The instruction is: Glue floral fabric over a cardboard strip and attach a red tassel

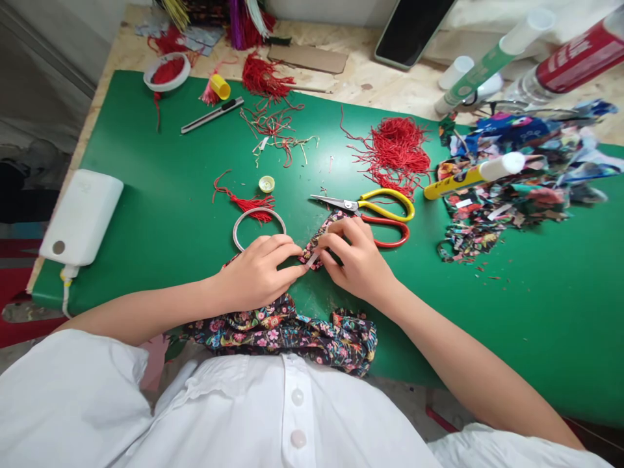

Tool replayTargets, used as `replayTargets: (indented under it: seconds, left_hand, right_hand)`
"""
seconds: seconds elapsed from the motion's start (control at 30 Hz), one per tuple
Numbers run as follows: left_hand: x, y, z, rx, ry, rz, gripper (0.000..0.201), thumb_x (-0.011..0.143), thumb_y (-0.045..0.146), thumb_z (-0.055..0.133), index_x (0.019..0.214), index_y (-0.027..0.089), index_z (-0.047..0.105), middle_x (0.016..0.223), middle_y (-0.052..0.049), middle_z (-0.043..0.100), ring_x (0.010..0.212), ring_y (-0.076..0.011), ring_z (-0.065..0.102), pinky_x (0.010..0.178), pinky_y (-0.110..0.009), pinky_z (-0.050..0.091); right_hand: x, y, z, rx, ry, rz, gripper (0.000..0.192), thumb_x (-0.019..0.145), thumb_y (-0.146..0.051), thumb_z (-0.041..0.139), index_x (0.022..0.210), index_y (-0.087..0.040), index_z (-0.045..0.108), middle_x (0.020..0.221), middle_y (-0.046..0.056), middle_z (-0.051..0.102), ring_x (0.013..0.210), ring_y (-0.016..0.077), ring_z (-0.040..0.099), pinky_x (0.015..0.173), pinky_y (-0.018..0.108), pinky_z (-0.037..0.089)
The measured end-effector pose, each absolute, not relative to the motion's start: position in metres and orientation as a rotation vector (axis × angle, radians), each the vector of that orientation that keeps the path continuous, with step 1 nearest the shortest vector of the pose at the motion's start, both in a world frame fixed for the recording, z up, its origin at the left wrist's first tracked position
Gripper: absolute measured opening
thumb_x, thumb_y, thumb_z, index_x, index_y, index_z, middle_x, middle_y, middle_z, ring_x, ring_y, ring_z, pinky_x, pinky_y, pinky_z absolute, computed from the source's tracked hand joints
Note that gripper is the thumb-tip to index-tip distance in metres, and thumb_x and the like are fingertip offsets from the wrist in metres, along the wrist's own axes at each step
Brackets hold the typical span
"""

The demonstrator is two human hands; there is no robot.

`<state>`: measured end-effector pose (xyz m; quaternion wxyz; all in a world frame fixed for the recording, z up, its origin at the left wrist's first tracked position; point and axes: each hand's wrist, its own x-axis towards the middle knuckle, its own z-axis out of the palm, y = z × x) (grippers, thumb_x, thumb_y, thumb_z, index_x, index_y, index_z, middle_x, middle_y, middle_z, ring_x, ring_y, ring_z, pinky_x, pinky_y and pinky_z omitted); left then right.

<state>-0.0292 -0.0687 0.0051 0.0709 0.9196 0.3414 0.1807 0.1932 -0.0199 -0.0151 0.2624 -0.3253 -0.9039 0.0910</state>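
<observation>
Pinched between both sets of our fingertips is a narrow floral strip (314,250), the left hand (256,273) pressing it from one side and the right hand (355,257) closing on it from the other, with a small pale end poking out between them. We hold it low over the green mat (160,195), near the front edge; the rest of the same cloth (287,331) trails back in a loose heap toward our shirt.

We judge it light, soft and limp: it folds wherever it is not held, so the grip belongs close to the working end, fingers near together, or it will twist and slip.

Just behind the left hand lies a ring (259,227) with a red tassel (248,203) beside it. Scissors (370,211) lie open, touching the right hand's far side. Farther back are red threads (394,149), and to the right a pile of cloth scraps (511,188) with a glue stick (472,174).
</observation>
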Motion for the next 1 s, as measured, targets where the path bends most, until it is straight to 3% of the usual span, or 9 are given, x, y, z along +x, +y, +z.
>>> replayTargets:
  seconds: [0.1,0.27,0.37,0.63,0.77,0.87,1.0]
  left_hand:
    - [-0.029,-0.069,0.005,2.764,1.035,0.545,0.021,0.093,0.017,0.054,0.105,0.016,0.071,0.111,-0.01,0.069,0.112,-0.0261,0.055,0.091,-0.038,0.047]
    - [-0.03,-0.069,0.003,2.77,1.033,0.554,0.021,0.093,0.016,0.054,0.106,0.017,0.071,0.11,-0.011,0.069,0.112,-0.0258,0.055,0.091,-0.038,0.047]
    - [-0.03,-0.068,0.002,2.773,1.027,0.553,0.022,0.093,0.017,0.053,0.106,0.017,0.07,0.111,-0.011,0.069,0.112,-0.0257,0.055,0.092,-0.039,0.047]
    - [-0.03,-0.066,0.005,2.702,1.192,0.437,0.031,0.094,0.025,0.053,0.121,0.011,0.06,0.119,-0.016,0.064,0.116,-0.0298,0.052,0.096,-0.043,0.043]
    - [-0.031,-0.066,0.006,2.687,1.235,0.417,0.034,0.094,0.031,0.053,0.12,0.01,0.059,0.122,-0.017,0.063,0.117,-0.0316,0.051,0.096,-0.045,0.041]
    - [-0.031,-0.066,0.006,2.671,1.223,0.459,0.033,0.094,0.029,0.053,0.12,0.01,0.058,0.121,-0.016,0.063,0.115,-0.0309,0.052,0.096,-0.043,0.04]
    - [-0.033,-0.064,0.007,2.582,1.273,0.53,0.035,0.095,0.028,0.051,0.125,0.01,0.052,0.12,-0.016,0.064,0.114,-0.0296,0.052,0.096,-0.044,0.039]
  right_hand:
    - [0.198,-0.019,-0.015,-0.973,-2.384,0.098,0.005,0.09,-0.016,0.055,0.093,-0.019,0.058,0.089,0.008,0.062,0.083,0.0234,0.053,0.076,0.038,0.043]
    - [0.209,-0.011,-0.011,-0.828,-2.571,0.178,0.046,0.078,-0.014,0.056,0.123,-0.017,0.054,0.125,0.014,0.061,0.118,0.031,0.052,0.097,0.045,0.04]
    - [0.211,-0.01,-0.009,-0.823,-2.676,0.212,0.054,0.074,-0.021,0.057,0.128,-0.015,0.052,0.137,0.016,0.053,0.129,0.0343,0.045,0.104,0.048,0.035]
    - [0.206,-0.012,-0.006,-0.925,-2.685,0.252,0.033,0.08,-0.038,0.061,0.103,-0.016,0.054,0.123,0.019,0.054,0.119,0.0376,0.045,0.097,0.05,0.034]
    - [0.203,-0.017,-0.005,-0.98,-2.654,0.326,0.029,0.085,-0.042,0.062,0.094,-0.018,0.048,0.102,0.014,0.062,0.102,0.0334,0.052,0.088,0.046,0.035]
    - [0.202,-0.022,-0.007,-0.991,-2.619,0.389,0.026,0.088,-0.035,0.063,0.099,-0.018,0.048,0.088,0.008,0.065,0.084,0.0267,0.057,0.081,0.04,0.034]
    - [0.201,-0.028,-0.008,-0.934,-2.571,0.454,0.025,0.092,-0.027,0.059,0.111,-0.017,0.048,0.091,0.007,0.07,0.076,0.0226,0.061,0.077,0.036,0.037]
